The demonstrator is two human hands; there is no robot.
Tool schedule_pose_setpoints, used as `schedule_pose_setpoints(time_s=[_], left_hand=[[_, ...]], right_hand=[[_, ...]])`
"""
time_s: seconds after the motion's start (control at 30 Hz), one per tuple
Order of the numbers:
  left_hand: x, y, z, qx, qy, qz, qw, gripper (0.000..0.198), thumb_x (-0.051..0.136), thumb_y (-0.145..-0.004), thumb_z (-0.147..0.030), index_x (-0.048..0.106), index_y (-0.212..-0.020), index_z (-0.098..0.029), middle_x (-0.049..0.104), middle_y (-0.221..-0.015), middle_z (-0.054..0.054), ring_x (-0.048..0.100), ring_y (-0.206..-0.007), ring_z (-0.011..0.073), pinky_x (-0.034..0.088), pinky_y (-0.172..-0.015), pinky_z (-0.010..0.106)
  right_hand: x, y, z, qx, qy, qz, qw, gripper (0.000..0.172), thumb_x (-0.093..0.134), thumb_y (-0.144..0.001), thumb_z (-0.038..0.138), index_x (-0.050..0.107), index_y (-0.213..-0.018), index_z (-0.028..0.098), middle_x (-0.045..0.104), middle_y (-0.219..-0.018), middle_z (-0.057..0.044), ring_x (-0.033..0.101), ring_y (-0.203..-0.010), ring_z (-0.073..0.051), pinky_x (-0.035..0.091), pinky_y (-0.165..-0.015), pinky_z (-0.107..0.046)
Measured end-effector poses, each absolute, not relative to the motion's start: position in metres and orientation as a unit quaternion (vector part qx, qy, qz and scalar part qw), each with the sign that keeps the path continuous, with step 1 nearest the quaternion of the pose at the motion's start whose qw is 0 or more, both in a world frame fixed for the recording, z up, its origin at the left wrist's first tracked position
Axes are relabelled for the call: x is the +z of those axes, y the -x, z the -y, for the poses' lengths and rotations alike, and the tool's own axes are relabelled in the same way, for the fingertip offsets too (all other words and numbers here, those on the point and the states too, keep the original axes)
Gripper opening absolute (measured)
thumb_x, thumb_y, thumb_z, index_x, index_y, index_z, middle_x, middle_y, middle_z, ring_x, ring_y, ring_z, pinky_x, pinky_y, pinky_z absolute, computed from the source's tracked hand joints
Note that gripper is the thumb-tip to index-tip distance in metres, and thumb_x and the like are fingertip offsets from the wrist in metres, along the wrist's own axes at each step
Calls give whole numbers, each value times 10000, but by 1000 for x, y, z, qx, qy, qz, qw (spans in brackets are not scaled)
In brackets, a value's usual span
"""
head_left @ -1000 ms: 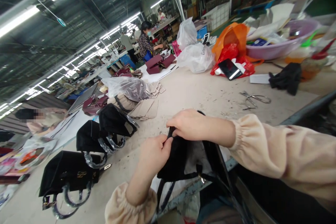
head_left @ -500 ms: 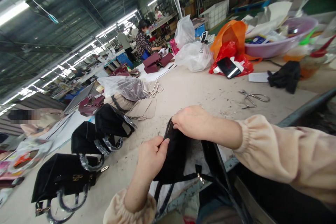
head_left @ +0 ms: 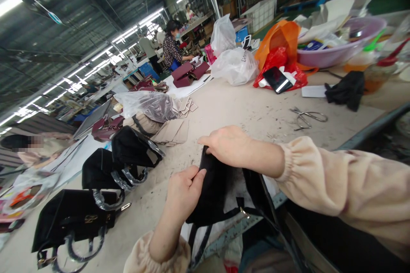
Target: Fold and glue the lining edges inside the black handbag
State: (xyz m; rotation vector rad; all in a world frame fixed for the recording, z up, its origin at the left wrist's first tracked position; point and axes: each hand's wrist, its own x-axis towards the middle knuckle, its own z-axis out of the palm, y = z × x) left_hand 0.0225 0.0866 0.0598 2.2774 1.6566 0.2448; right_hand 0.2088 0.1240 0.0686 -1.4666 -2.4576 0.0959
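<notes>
A black handbag (head_left: 214, 187) lies tilted at the table's near edge, its dark handles hanging toward me and a small metal clasp on a strap. My left hand (head_left: 185, 190) is closed on the bag's edge, thumb on top. Higher along the same edge, my right hand (head_left: 226, 145) grips the bag's corner, its index finger reaching past it. The fingers under the bag's edge are hidden. To the left, several finished-looking black handbags (head_left: 75, 211) with plastic-wrapped handles stand in a row.
Scissors (head_left: 308, 117) lie right of my hands. Behind are a phone (head_left: 279, 80), a red bag (head_left: 278, 62), a purple basin (head_left: 339, 53) and a black glove (head_left: 347, 89). Cardboard pieces (head_left: 171, 131) and a plastic bag (head_left: 150, 104) sit left. Co-workers (head_left: 173, 47) work farther back.
My right hand has shifted slightly left along the bag's edge, and its index finger now extends past the corner. My left hand keeps its hold. The view has moved a little.
</notes>
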Motion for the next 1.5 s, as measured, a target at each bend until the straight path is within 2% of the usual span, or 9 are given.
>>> schedule_pose_setpoints(time_s=[0.13, 0.37, 0.7, 0.8, 0.9, 0.97, 1.13, 1.27, 1.5], left_hand=[[60, -23, -87, 79, -795, -579, 161, 398, 414, -856, -387, 303, -529, -189, 335, -493, -49, 372, -503, 98, 249, -523, 235], [63, -23, -88, 72, -785, -586, 187, 402, 406, -868, -398, 306, -541, -186, 325, -498, -53, 372, -514, 95, 249, -527, 228], [66, -24, -89, 52, -796, -580, 165, 384, 406, -860, -386, 340, -536, -190, 350, -498, -49, 384, -509, 101, 250, -516, 228], [74, -26, -93, 19, -814, -562, 143, 349, 432, -854, -387, 442, -565, -191, 417, -493, -46, 406, -497, 106, 256, -513, 230], [79, -31, -102, 16, -829, -545, 123, 266, 481, -839, -427, 598, -744, -208, 588, -606, -20, 502, -551, 127, 300, -548, 234], [78, -36, -110, 28, -839, -534, 103, 265, 495, -836, -437, 632, -801, -213, 640, -672, 3, 546, -594, 143, 312, -564, 240], [66, -45, -121, 41, -838, -542, 40, 373, 436, -868, -362, 545, -557, -185, 537, -505, -3, 488, -506, 127, 265, -528, 247], [61, -44, -120, 75, -822, -562, 54, 375, 439, -859, -362, 486, -536, -177, 463, -485, -27, 447, -497, 106, 253, -522, 234], [59, -45, -121, 93, -818, -561, 87, 387, 440, -843, -366, 413, -506, -177, 365, -465, -45, 386, -485, 96, 233, -510, 232]], right_hand=[[68, -210, -126, 39, 501, 854, 133, 184, 515, -849, 292, 674, -874, 203, 691, -778, -76, 649, -737, -234, 440, -579, -283], [70, -210, -127, 49, 498, 855, 135, 174, 536, -844, 287, 683, -863, 197, 700, -789, -84, 651, -750, -241, 452, -602, -296], [69, -212, -127, 46, 498, 856, 134, 183, 523, -857, 297, 674, -854, 194, 703, -804, -82, 649, -759, -228, 458, -617, -290], [69, -212, -128, 38, 499, 856, 127, 177, 525, -853, 313, 667, -848, 208, 699, -795, -66, 650, -754, -225, 459, -596, -284], [67, -211, -130, 37, 496, 858, 126, 177, 508, -857, 292, 666, -843, 213, 693, -786, -60, 651, -755, -220, 456, -594, -276], [66, -210, -131, 33, 494, 859, 127, 174, 503, -855, 278, 664, -835, 214, 690, -778, -59, 652, -745, -220, 454, -592, -276], [68, -215, -127, 18, 501, 855, 135, 131, 535, -816, 254, 630, -899, 218, 694, -790, -50, 657, -721, -223, 441, -557, -267], [71, -224, -120, -4, 515, 844, 149, 266, 533, -801, 221, 556, -1064, 200, 691, -782, -50, 659, -699, -224, 429, -527, -263], [74, -226, -124, 2, 540, 830, 143, 151, 491, -838, 220, 617, -916, 189, 686, -786, -75, 653, -721, -235, 454, -570, -288]])
